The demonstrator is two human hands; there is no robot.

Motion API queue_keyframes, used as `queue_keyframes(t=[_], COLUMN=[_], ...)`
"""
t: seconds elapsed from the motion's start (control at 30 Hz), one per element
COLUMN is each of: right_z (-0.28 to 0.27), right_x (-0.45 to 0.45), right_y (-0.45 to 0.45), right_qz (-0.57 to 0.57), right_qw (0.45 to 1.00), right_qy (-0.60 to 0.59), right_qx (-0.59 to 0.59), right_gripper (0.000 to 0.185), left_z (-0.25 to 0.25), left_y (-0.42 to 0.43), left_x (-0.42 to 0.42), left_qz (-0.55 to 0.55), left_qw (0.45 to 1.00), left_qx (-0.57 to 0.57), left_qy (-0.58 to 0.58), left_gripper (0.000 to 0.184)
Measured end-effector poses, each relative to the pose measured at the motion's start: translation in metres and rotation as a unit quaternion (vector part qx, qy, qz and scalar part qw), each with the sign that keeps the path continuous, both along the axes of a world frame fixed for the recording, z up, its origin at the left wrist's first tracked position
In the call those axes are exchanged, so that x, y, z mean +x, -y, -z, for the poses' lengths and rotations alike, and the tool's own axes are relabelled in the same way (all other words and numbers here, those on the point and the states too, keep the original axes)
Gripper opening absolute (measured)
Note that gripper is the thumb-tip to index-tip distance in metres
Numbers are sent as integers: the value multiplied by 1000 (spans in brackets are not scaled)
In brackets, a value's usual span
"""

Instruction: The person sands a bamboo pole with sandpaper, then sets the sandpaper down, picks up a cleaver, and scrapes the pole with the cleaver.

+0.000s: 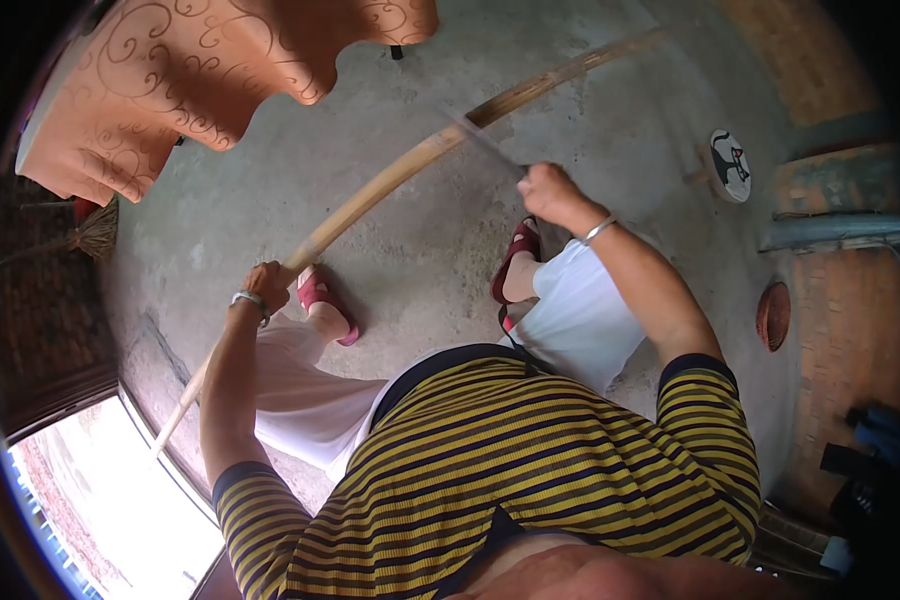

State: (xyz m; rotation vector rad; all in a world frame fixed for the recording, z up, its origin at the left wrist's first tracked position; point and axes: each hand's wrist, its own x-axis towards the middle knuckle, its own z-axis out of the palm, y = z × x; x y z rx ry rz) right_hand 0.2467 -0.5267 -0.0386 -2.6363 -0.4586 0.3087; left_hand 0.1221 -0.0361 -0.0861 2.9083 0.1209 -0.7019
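Note:
A long, pale wooden pole [390, 178], perhaps bamboo, runs across in front of me from the far upper right to the lower left, passing beside my left leg. My left hand [268, 284] wraps around it near my left knee. In my right hand [560, 196] is the handle of a knife [492, 150], its blade blurred by motion. The blade crosses the pole at a darker brown stretch; whether it touches the wood I cannot tell. Both feet, in dark red sandals [317, 292], stand apart on the floor.
A table with an orange patterned cloth [210, 70] stands at the upper left, a broom [95, 232] near it. To the right are a round stool top with a cat picture [730, 166] and a small reddish basket [773, 316]. A bright doorway [120, 490] opens at lower left.

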Motion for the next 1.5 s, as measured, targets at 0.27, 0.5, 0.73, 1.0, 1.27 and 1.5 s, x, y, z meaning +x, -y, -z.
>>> queue_keyframes(t=[0.27, 0.5, 0.73, 1.0, 1.27, 1.5], right_z=[-37, -10, -12, -2, -12, 0], right_x=[41, 2, 46, -7, 60, -18], right_y=[44, 3, 55, -5, 85, -11], right_qz=[274, 8, 188, -19, 289, -30], right_qw=[954, 999, 981, 1000, 953, 999], right_qy=[-86, -37, 17, -19, -29, 36], right_qx=[85, -34, 48, -17, 81, 1], right_gripper=[27, 20, 24, 20, 22, 17], left_z=[-7, -15, -22, -18, -15, -13], left_y=[3, 7, 11, 11, 6, 9], left_x=[1, 4, 1, -6, -7, -8], left_qz=[-6, -24, -37, -8, -33, -16], left_qw=[999, 996, 995, 996, 995, 998], left_qx=[48, 91, 88, 85, 93, 62], left_qy=[18, -9, 9, -36, -29, -13], left_gripper=[25, 26, 25, 26, 26, 25])
